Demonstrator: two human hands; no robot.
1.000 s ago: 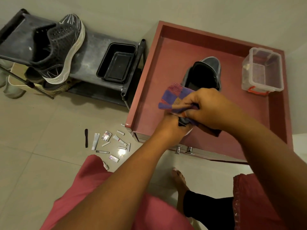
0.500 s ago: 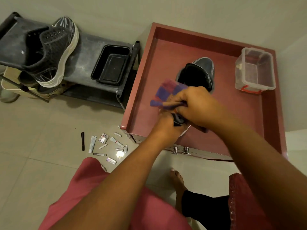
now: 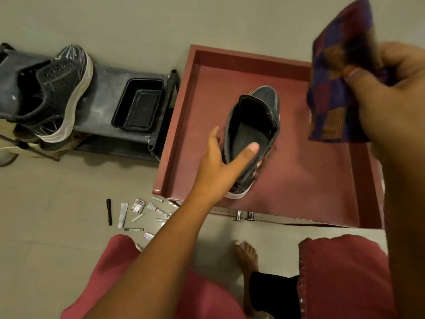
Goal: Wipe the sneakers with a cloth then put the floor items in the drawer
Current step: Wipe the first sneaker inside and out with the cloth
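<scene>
While your left hand (image 3: 220, 162) grips the sneaker's collar, thumb inside, the sneaker (image 3: 253, 139) stands at frame center in the red drawer (image 3: 299, 180). Your right hand (image 3: 391, 93) pinches the checked cloth (image 3: 333, 88) at upper right. Small floor items (image 3: 138, 215) lie scattered at lower left, below the drawer's corner.
</scene>
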